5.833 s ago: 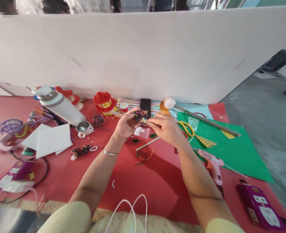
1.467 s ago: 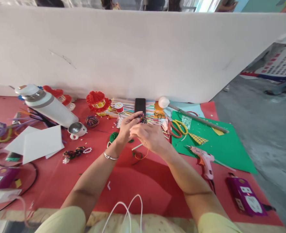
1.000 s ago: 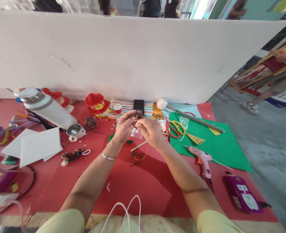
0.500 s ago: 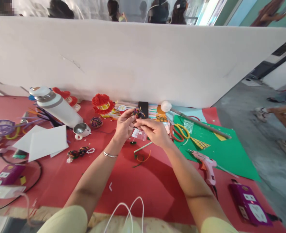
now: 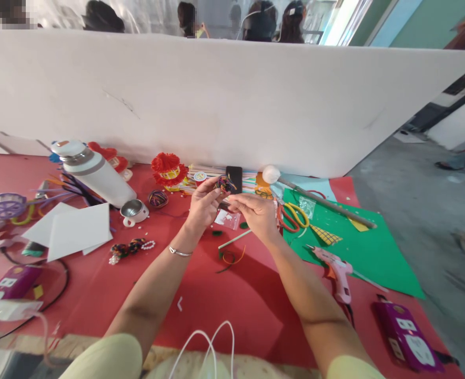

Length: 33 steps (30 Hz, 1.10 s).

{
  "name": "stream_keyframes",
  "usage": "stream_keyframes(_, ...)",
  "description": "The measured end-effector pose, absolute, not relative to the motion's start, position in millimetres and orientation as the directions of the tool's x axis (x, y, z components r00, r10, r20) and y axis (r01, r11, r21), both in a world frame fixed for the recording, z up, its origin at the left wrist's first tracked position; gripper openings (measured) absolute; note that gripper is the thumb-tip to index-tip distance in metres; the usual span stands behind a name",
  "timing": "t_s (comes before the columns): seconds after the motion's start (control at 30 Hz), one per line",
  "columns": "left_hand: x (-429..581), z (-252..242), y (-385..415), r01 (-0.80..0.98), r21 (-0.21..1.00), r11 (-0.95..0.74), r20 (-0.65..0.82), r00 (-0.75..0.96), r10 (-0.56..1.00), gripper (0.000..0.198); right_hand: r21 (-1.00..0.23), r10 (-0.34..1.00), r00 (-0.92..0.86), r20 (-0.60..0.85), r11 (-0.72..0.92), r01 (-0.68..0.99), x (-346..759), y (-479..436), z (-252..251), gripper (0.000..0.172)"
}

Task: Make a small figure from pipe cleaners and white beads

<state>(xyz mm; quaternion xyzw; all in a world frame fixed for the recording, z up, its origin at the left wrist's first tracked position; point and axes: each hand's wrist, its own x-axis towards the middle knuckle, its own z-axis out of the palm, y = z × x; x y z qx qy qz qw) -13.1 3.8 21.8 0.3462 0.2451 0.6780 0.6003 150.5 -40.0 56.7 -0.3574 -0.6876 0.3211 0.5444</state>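
Over the red-covered table point(image 5: 216, 326), my left hand point(image 5: 204, 205) pinches a small bundle of dark multicoloured yarn point(image 5: 225, 183) between thumb and fingers. My right hand point(image 5: 258, 213) is closed in a pinch just to the right of the bundle; what lies between its fingertips is too small to make out. Behind the hands is a black phone point(image 5: 234, 178) among pale straws or sticks. Below them lie a small plastic bag point(image 5: 228, 219), a pale green stick point(image 5: 234, 239) and a loose orange-green strand point(image 5: 232, 259). A ball of yarn point(image 5: 158, 199) rests left of my left hand.
To the left stand a white flask point(image 5: 98, 173), a small cup point(image 5: 133, 212) and white cards point(image 5: 78, 231). On the right are scissors point(image 5: 295, 217), a pink glue gun point(image 5: 337, 268), green sheet point(image 5: 390, 258) and purple power box point(image 5: 408, 331). A white board point(image 5: 224, 105) rises behind.
My right hand has shifted slightly right, away from the yarn bundle, its fingers still pinched. My left hand keeps its hold. The view has moved a little.
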Motion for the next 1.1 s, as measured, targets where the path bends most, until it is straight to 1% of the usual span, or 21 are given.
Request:
stream_keyframes(0.2, -11, 19, 5, -0.667, 0.726, -0.166, 0.201, -0.025, 0.979, 0.035, -0.921, 0.886, -0.295, 0.358, 0.386, 0.042, 147, -47, 60, 0.029)
stream_keyframes(0.27, -12, 19, 6, -0.673, 0.719, -0.171, 0.205, -0.030, 0.978, 0.036, -0.954, 0.876, -0.401, 0.267, 0.299, 0.018, 150, -49, 64, 0.032)
stream_keyframes(0.33, -15, 19, 8, -0.670, 0.718, -0.189, 0.208, -0.053, 0.977, 0.036, -0.984, 0.832, -0.539, 0.135, 0.175, 0.024, 155, -49, 68, 0.035)
stream_keyframes(0.43, -21, 20, 11, -0.671, 0.711, -0.212, 0.213, -0.082, 0.974, 0.036, -0.994, 0.717, -0.695, -0.060, 0.021, 0.108, 164, -48, 73, 0.041)
stream_keyframes(0.57, -26, 22, 12, -0.670, 0.708, -0.223, 0.232, -0.077, 0.970, 0.036, -0.972, 0.603, -0.775, -0.191, -0.004, 0.236, 171, -46, 74, 0.043)
stream_keyframes(0.63, -26, 24, 11, -0.671, 0.706, -0.225, 0.234, -0.078, 0.969, 0.036, -0.971, 0.587, -0.785, -0.197, -0.003, 0.241, 170, -46, 73, 0.043)
stream_keyframes(0.67, -26, 25, 11, -0.676, 0.701, -0.227, 0.236, -0.081, 0.968, 0.036, -0.976, 0.598, -0.783, -0.172, 0.002, 0.216, 168, -45, 72, 0.042)
stream_keyframes(0.73, -26, 27, 9, -0.685, 0.692, -0.230, 0.245, -0.076, 0.966, 0.036, -0.990, 0.665, -0.744, -0.067, 0.048, 0.132, 166, -44, 70, 0.041)
stream_keyframes(0.83, -24, 27, 8, -0.683, 0.701, -0.206, 0.252, -0.033, 0.967, 0.036, -0.984, 0.810, -0.571, 0.135, 0.179, 0.020, 167, -40, 67, 0.039)
stream_keyframes(0.87, -23, 26, 7, -0.681, 0.706, -0.196, 0.248, -0.021, 0.969, 0.036, -0.979, 0.843, -0.509, 0.176, 0.205, 0.001, 169, -39, 68, 0.039)
stream_keyframes(0.9, -23, 26, 8, -0.682, 0.706, -0.189, 0.243, -0.017, 0.970, 0.036, -0.978, 0.860, -0.475, 0.186, 0.209, -0.006, 172, -38, 68, 0.040)
stream_keyframes(0.93, -23, 25, 8, -0.688, 0.701, -0.187, 0.238, -0.022, 0.971, 0.037, -0.981, 0.860, -0.483, 0.166, 0.192, 0.006, 174, -37, 69, 0.041)
stream_keyframes(0.97, -23, 25, 8, -0.695, 0.693, -0.192, 0.234, -0.035, 0.972, 0.037, -0.985, 0.838, -0.532, 0.120, 0.166, 0.039, 176, -36, 71, 0.042)
stream_keyframes(1.03, -24, 26, 9, -0.709, 0.674, -0.206, 0.230, -0.064, 0.971, 0.037, -0.981, 0.741, -0.671, -0.003, 0.128, 0.146, 177, -36, 74, 0.043)
stream_keyframes(1.1, -25, 27, 10, -0.712, 0.667, -0.217, 0.232, -0.078, 0.970, 0.037, -0.966, 0.634, -0.767, -0.101, 0.121, 0.227, 173, -38, 75, 0.043)
